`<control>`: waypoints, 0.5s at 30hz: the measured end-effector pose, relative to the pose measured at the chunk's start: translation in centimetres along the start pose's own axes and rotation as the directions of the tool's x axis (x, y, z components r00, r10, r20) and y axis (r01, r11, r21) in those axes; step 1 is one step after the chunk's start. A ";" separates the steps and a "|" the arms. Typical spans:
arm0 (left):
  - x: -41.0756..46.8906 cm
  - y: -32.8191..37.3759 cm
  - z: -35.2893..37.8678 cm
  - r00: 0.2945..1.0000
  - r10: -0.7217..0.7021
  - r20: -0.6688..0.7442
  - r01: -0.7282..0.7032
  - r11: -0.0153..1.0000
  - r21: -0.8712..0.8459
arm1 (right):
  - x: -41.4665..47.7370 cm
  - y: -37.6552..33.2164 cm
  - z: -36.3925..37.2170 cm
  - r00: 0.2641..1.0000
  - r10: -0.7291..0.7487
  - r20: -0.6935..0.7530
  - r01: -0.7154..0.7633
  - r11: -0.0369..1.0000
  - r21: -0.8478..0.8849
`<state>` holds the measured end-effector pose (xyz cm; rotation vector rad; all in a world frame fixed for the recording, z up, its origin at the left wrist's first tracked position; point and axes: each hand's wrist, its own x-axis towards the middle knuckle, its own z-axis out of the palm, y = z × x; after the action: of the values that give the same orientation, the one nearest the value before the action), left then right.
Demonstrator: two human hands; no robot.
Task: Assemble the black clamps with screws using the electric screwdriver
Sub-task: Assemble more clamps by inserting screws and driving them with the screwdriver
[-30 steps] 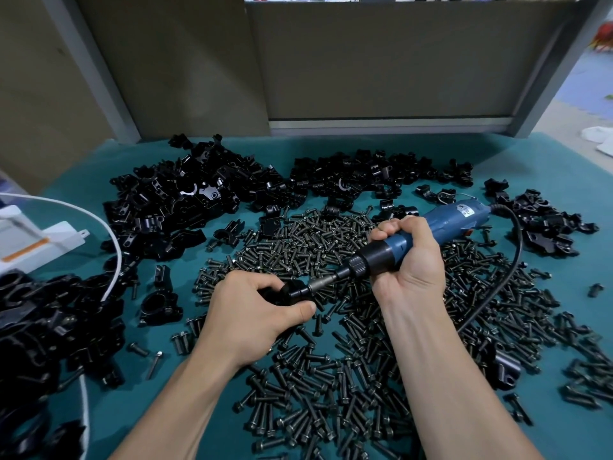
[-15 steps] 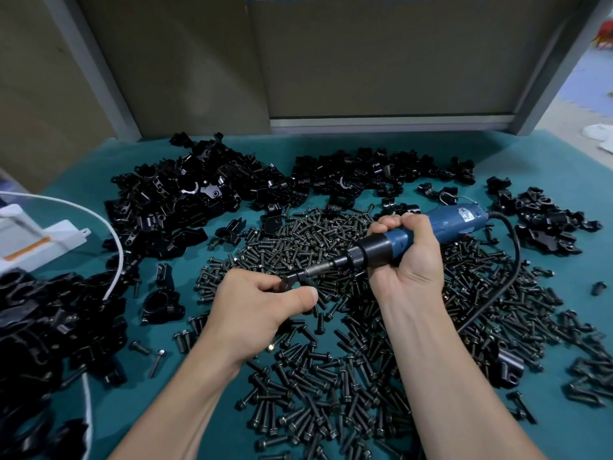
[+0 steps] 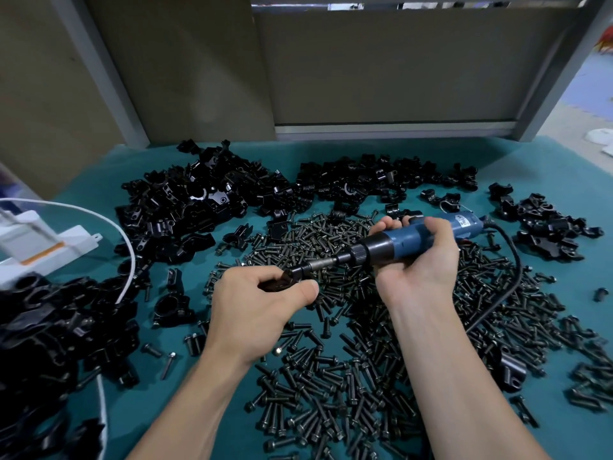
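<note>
The left hand [image 3: 262, 303] pinches 1 black clamp [image 3: 280, 284] between thumb and curled fingers, just above the screws [image 3: 331, 376] strewn over the teal tabletop [image 3: 547, 167]. Most of the clamp is hidden inside that grip. The right hand [image 3: 421, 260] closes its grip round the blue body of the electric screwdriver [image 3: 394, 244], with the fingers curled round it. The tool's long axis slants from the cord end at upper right down to the bit at lower left, and the bit tip meets the clamp beside the left thumb. Whether a screw sits on the bit cannot be told. The clamp thus lies straight down the tool's axis, left of the right hand and slightly nearer the person. The step in hand looks like driving a screw, so the push should run along that slanted line while the left hand braces the clamp against turning. Loose clamps [image 3: 199, 200] are heaped at the back and left, apart from the 2 hands.
</note>
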<state>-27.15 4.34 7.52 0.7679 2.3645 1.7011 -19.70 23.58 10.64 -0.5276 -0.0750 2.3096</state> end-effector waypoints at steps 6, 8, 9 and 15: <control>-0.8 1.6 -0.3 0.996 0.089 0.005 -0.084 0.960 -0.268 | -0.8 -0.1 1.4 0.997 0.016 -0.075 -0.032 0.975 -0.221; -0.9 2.0 -0.4 1.000 0.012 -0.017 -0.018 0.924 -0.382 | -1.0 0.0 2.1 0.990 -0.031 -0.136 -0.016 0.943 -0.333; -0.7 1.8 -0.8 0.997 -0.028 -0.069 -0.001 0.920 -0.392 | -0.9 0.1 2.4 0.984 -0.048 -0.170 -0.019 0.929 -0.370; 0.9 1.6 -4.2 0.887 -0.306 -0.346 0.085 0.845 -0.529 | -0.3 -0.2 2.9 0.955 -0.171 -0.240 -0.133 0.477 -0.869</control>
<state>-29.00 1.57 10.62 0.0604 1.9513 2.4156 -20.48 23.82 13.50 -1.3797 -1.1918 1.9678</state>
